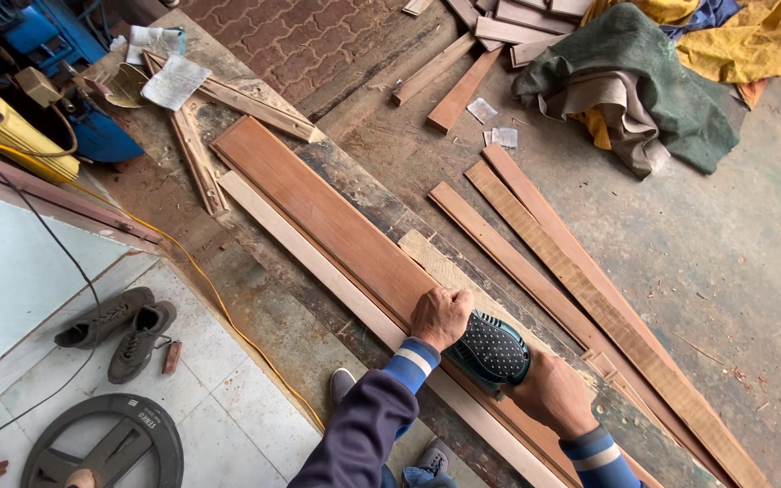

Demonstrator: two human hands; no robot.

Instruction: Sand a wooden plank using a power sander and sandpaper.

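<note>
A long reddish-brown plank (318, 203) lies diagonally on a worn workbench (255, 298). A teal and black hand sander (490, 351) rests on the plank's near part. My left hand (440, 316) grips the sander's front. My right hand (553, 393) holds its rear end. A paler strip of wood (318, 262) lies along the plank's left side, and a light, short board (436, 262) sits on its right edge. Both my sleeves are dark blue with striped cuffs.
Several long planks (553, 271) lie on the concrete floor to the right, near a heap of cloths (653, 81). A yellow cable (219, 307) runs along the bench's left edge. Shoes (119, 330) and a round metal disc (110, 443) lie on the tiles; a blue machine (38, 54) stands top left.
</note>
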